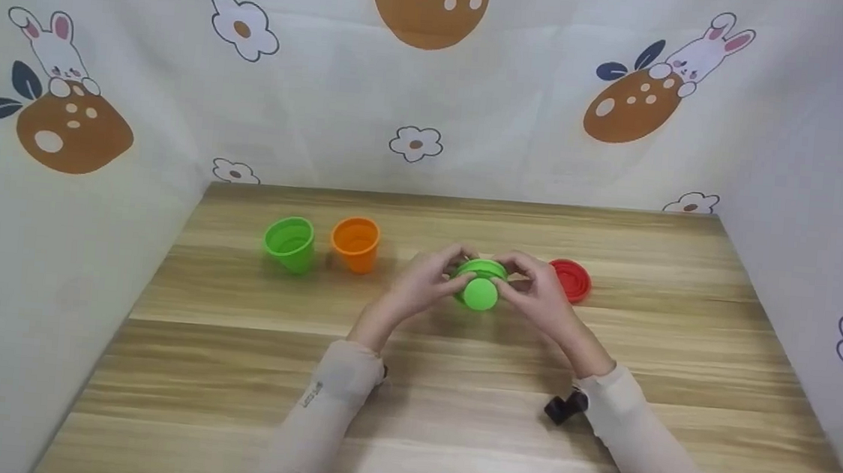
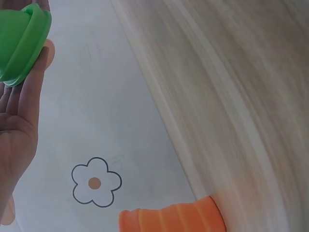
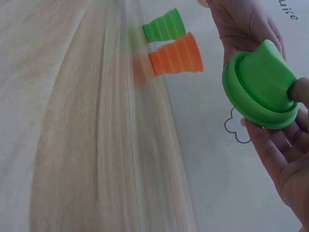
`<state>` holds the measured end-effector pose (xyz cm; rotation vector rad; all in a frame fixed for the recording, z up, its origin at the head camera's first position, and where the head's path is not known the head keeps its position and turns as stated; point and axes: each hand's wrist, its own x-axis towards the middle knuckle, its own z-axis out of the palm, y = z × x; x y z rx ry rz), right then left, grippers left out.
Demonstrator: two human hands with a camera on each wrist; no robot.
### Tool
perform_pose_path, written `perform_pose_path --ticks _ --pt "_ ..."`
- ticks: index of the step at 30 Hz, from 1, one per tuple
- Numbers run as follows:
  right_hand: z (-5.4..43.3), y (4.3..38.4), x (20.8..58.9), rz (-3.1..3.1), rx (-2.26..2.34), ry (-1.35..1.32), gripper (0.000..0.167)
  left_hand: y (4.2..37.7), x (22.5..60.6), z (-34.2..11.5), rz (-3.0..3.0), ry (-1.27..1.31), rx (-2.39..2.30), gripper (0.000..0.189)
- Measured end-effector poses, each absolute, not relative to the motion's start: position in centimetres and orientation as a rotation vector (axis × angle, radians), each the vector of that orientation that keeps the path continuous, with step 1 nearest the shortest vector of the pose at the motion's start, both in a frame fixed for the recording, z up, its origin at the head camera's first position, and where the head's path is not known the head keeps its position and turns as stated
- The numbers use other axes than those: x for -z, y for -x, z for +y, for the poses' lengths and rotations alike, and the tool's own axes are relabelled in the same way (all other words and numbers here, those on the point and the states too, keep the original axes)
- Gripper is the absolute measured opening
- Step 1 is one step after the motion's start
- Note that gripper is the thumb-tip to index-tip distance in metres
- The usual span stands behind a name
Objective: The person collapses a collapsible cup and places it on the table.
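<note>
Both hands hold one green collapsible cup (image 1: 481, 294) above the table, its round base turned toward the head camera. My left hand (image 1: 426, 278) grips its left side with thumb and fingers, and my right hand (image 1: 538, 287) grips the right side the same way. The right wrist view shows the green cup (image 3: 265, 87) partly folded, its wide rim below and a thumb pressing on the wall. At the left edge of the left wrist view, fingers lie along the rim of the cup (image 2: 24, 43).
Left of the hands stand an expanded green cup (image 1: 291, 245) and an expanded orange cup (image 1: 356, 244). A flattened red cup (image 1: 572, 281) lies just behind the right hand. Patterned cloth walls (image 1: 326, 109) border the wooden table (image 1: 452, 419) at the back and sides.
</note>
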<state>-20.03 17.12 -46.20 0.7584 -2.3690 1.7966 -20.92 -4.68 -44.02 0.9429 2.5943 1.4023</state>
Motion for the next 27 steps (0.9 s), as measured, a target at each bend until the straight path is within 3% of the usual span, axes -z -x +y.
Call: perform_pose_path --ticks 7,16,27 --pt "17.8 20.0 46.4 -2.367 -1.912 -0.722 0.031 20.8 43.9 -4.8 2.621 -0.936 -1.440 0.024" --pt "17.1 19.6 46.1 -2.396 -1.766 -0.603 0.026 20.8 44.1 -4.7 2.589 -0.947 -1.482 0.025" --pt "16.6 19.6 46.2 -2.356 -1.704 -0.578 0.023 20.7 44.3 -5.7 2.337 -0.919 -1.595 0.048"
